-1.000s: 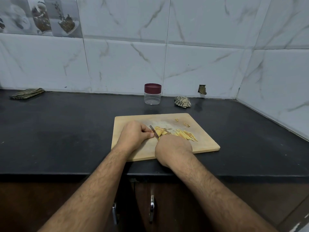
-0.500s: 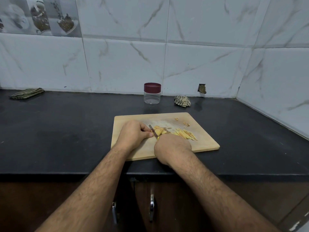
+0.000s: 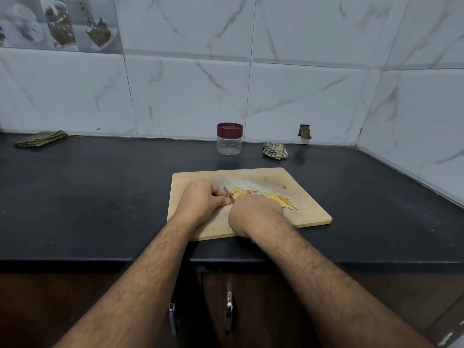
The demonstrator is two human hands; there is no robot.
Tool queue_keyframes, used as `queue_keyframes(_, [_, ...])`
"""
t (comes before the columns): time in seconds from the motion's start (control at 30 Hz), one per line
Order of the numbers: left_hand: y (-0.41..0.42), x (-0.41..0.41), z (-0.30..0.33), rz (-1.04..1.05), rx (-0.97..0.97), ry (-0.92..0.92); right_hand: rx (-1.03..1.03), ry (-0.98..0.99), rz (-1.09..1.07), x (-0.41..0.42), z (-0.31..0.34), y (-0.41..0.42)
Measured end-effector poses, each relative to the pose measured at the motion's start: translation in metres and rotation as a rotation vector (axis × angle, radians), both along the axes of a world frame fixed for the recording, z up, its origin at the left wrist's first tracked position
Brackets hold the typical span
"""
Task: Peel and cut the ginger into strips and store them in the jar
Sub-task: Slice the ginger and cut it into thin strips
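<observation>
Head view: on my black stone desk (image 3: 100,197) a pale wooden cutting board (image 3: 308,209) lies in front of me. Behind it, near the white marble-patterned wall tiles (image 3: 188,96), stands a clear plastic jar with a maroon lid (image 3: 229,138), lid on and well apart from the board. Just right of the jar sits a crumpled striped cloth (image 3: 275,151), and a folded greenish cloth (image 3: 40,138) lies far off at the left by the wall. Two small ginger scraps (image 3: 281,185) rest near the board's far right part.

My left hand (image 3: 200,202) rests on the board with its fingers curled in; the fingertips sit against a small metal knife blade (image 3: 227,192) and the yellow peeled ginger piece (image 3: 238,193). My right hand (image 3: 256,214) is curled closed at the knife's near end; its back hides the handle and part of the ginger. The blade slants between both hands. A heap of yellow cut ginger strips (image 3: 285,200) lies on the board just right of the right hand.
</observation>
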State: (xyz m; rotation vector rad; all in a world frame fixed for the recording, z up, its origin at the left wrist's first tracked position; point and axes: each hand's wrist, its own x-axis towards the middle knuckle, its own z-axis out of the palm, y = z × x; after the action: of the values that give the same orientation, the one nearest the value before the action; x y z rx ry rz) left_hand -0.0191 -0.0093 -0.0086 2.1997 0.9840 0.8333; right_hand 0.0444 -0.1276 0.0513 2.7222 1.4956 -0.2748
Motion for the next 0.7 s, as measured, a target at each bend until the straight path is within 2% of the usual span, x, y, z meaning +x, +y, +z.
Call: queue_keyframes(0.7, [0.003, 0.0, -0.001, 0.006, -0.03, 0.011, -0.061, -0.01, 0.015, 0.007, -0.001, -0.041])
